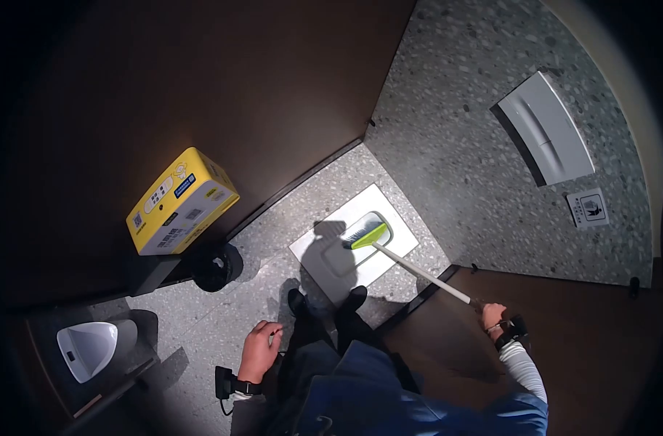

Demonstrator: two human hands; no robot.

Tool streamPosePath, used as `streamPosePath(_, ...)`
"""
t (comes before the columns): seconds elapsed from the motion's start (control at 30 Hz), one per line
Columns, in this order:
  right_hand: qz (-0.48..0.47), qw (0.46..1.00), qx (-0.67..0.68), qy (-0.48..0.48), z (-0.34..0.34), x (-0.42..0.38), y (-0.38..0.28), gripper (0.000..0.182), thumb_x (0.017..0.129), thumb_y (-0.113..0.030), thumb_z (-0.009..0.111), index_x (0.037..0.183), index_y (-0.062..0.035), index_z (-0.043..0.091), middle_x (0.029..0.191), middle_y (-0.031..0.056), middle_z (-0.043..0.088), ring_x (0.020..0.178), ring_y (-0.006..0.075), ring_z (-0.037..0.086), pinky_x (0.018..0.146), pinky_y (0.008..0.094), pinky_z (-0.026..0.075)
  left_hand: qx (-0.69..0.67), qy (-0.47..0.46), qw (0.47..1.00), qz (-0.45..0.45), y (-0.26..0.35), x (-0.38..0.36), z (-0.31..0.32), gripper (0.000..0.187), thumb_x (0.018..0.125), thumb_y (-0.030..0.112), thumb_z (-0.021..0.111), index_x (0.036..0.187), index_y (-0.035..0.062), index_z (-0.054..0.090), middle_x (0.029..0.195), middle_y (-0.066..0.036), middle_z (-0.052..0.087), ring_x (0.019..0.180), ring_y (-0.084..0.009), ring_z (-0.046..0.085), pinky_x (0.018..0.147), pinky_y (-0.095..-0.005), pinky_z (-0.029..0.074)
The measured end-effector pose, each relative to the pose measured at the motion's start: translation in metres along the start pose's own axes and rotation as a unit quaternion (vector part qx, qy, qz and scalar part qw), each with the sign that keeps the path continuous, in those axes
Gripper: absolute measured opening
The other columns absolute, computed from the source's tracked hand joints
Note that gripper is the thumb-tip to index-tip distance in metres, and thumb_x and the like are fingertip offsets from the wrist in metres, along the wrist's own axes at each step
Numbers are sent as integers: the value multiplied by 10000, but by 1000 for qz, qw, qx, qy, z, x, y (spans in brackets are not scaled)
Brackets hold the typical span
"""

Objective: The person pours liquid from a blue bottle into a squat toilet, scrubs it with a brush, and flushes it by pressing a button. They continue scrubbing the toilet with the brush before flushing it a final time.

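Note:
My right hand (493, 317) is closed around the end of a long white handle. The handle belongs to a brush (369, 237) with a green head and dark bristles, which lies over the upper recess of a white squat toilet (391, 207) set in the floor. My left hand (261, 350) hangs to the left of my legs, near no object, its fingers loosely bent and apart, nothing in it. Both wrists wear dark straps with small devices. My feet stand at the near edge of the white toilet.
A yellow and white box (182, 203) sits at the left wall, above a black bin (217, 267). A white urinal (88, 351) shows at lower left. Brown partitions flank the stall. On the speckled wall are a white flush panel (548, 129) and a sign (588, 208).

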State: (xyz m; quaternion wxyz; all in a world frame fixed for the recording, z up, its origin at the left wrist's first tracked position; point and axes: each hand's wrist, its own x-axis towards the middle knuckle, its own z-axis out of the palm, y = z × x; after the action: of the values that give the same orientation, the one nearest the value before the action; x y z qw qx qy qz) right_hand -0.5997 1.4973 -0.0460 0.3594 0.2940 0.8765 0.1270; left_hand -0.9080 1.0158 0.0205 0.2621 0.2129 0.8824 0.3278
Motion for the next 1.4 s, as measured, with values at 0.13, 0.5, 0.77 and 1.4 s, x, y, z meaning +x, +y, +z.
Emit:
streamPosePath(0.13, -23, 999, -35, 9, -47, 3, 19, 214, 793, -229, 502, 685, -128, 656, 689, 86, 645, 670, 239, 643, 601, 374, 493, 1, -3, 1000, 9, 4, 3, 1, 99, 787, 63, 565, 858, 6, 602, 841, -144, 594, 784, -316, 577, 696, -339, 456)
streamPosePath(0.5, -20, 984, 162, -65, 19, 15, 11, 261, 710, -319, 627, 894, -140, 675, 808, 122, 647, 773, 304, 629, 679, 371, 506, -4, 4, 1000, -6, 6, 2, 2, 117, 779, 56, 562, 874, 2, 604, 847, -143, 592, 793, -312, 580, 700, -358, 463)
streamPosePath(0.77, 29, 933, 278, -226, 22, 2, 30, 318, 734, -396, 611, 952, -172, 669, 928, 128, 635, 857, 296, 614, 769, 357, 489, -6, 1, 999, -32, 3, -6, 4, 117, 779, 57, 564, 878, 6, 600, 830, -136, 586, 761, -292, 584, 683, -347, 463)
streamPosePath(1.4, -122, 973, -94, 171, -24, 65, 29, 135, 832, -154, 454, 808, -94, 573, 724, 81, 619, 729, 243, 627, 595, 367, 489, 3, -25, 1000, -17, 0, -2, 12, 113, 779, 56, 562, 873, 4, 597, 824, -135, 584, 761, -300, 579, 676, -350, 460)
